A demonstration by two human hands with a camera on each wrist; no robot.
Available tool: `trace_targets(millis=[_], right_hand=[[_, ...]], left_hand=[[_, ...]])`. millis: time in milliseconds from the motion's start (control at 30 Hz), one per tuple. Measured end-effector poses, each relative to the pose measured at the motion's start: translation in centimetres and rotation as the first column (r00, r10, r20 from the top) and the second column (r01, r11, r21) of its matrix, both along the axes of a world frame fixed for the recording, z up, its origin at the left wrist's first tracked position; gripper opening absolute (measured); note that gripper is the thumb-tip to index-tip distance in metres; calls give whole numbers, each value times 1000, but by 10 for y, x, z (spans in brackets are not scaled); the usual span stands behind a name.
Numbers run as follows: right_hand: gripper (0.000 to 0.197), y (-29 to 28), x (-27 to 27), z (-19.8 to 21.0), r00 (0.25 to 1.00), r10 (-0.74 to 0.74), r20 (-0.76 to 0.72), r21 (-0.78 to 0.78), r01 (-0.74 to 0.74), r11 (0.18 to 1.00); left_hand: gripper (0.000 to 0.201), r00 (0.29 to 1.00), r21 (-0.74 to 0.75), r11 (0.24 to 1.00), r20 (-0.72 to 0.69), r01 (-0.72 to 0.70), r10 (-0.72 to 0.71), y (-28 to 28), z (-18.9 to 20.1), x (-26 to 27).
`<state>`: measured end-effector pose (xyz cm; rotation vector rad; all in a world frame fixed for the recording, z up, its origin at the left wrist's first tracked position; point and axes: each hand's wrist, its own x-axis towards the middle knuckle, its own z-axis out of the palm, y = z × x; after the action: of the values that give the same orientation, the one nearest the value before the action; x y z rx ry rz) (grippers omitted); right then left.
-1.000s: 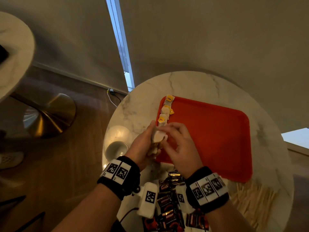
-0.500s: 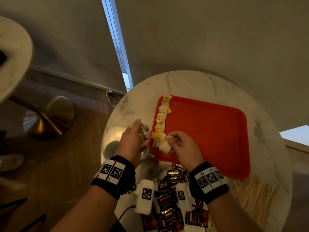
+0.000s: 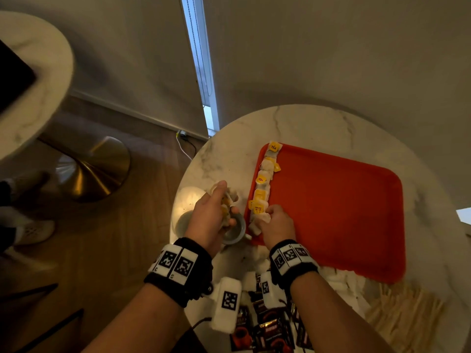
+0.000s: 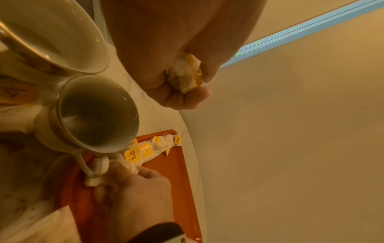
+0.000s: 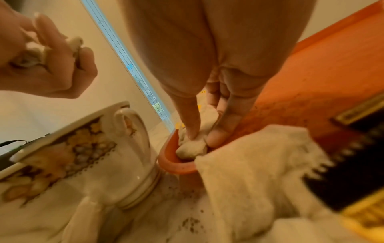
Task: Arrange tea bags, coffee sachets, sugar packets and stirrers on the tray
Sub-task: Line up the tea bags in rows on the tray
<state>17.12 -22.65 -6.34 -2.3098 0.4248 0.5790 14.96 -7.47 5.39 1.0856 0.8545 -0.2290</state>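
A red tray [image 3: 331, 212] lies on the round marble table. Several tea bags with yellow tags [image 3: 262, 179] form a column along its left rim. My right hand [image 3: 270, 217] pinches one more white tea bag [image 5: 193, 146] between thumb and finger, low in the tray's near-left corner [image 5: 172, 164] at the end of that column. My left hand [image 3: 228, 207] hovers left of the tray above a cup, its fingers curled round a bundle of tea bags [image 4: 185, 74].
A patterned cup [image 3: 233, 233] on a saucer stands against the tray's near-left corner. Dark coffee sachets [image 3: 267, 327] are heaped at the table's near edge, white sugar packets [image 3: 344, 278] lie by the tray's near rim, and wooden stirrers [image 3: 407, 314] sit near right.
My hands have parted. The right one carried a tea bag down to the tray's near-left corner, and the left one drew away leftward over the cup with its bundle.
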Motion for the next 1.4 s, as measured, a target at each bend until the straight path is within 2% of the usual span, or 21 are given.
trace_targets(millis=[100, 267, 367, 533, 667, 833, 933, 1033, 1167, 1233, 1300, 1400], right_hand=[[25, 6, 4, -1, 1000, -16, 22, 16, 16, 1000], [42, -2, 8, 2, 996, -84, -7, 2, 84, 996], [32, -4, 4, 4, 988, -151, -14, 58, 152, 987], [17, -5, -3, 11, 996, -59, 61, 70, 55, 996], [19, -6, 1, 15, 996, 51, 76, 53, -55, 997], [34, -3, 8, 6, 999, -21, 40, 59, 18, 998], [31, 2, 3, 0, 999, -20, 25, 39, 19, 999], [24, 6, 4, -2, 998, -32, 55, 41, 29, 999], [33, -5, 6, 15, 999, 11, 39, 1, -11, 1000], [31, -14, 1, 34, 993, 13, 114, 26, -16, 1000], [20, -20, -6, 57, 967, -18, 256, 135, -17, 991], [15, -21, -15, 90, 914, -19, 406, 242, -87, 966]], left_hand=[[31, 1000, -4, 1000, 5, -6, 6, 0, 0, 1], [30, 1000, -9, 1000, 18, 5, -5, 2, 0, 1], [28, 1000, -22, 1000, 8, -1, 1, 0, -1, 2], [26, 1000, -41, 999, 3, -9, 9, -3, -2, 2], [31, 1000, -24, 1000, -8, -12, 12, -2, -4, 2], [38, 1000, -19, 1000, -18, -5, 4, -4, -4, 1], [35, 1000, -76, 997, -5, -1, 1, -5, -1, 1], [42, 1000, -214, 977, 2, -9, 10, -8, 3, 1], [53, 999, -298, 953, -24, -49, 44, -10, 4, 2], [52, 998, -330, 942, -32, -64, 56, -14, 5, 3], [52, 997, -365, 928, -31, -71, 64, -20, 5, 4], [54, 1000, -380, 925, -10, 8, -12, -33, 7, 2]])
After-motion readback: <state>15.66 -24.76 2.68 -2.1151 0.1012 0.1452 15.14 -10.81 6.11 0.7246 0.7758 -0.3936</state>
